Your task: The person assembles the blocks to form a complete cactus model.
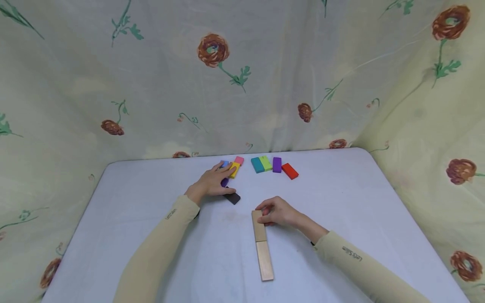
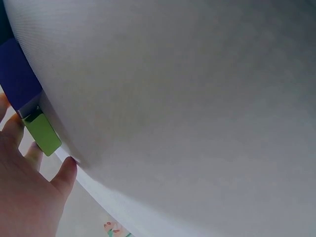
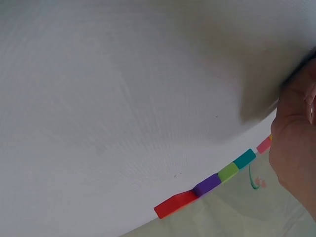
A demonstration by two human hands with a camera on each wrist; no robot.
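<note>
My left hand reaches over a loose group of coloured blocks at the back of the table, fingers spread. Under and around its fingers are a yellow block, a blue block, a purple block and a black block by the thumb. In the left wrist view, the fingers are beside a dark blue block and a green block. With thumb and fingers, my right hand pinches a plain wooden block. A second wooden block lies end to end with it, nearer me.
A pink block lies behind the yellow one. Farther right along the back edge are a teal block, a light green block, a purple block and a red block. Flowered cloth hangs behind the white table.
</note>
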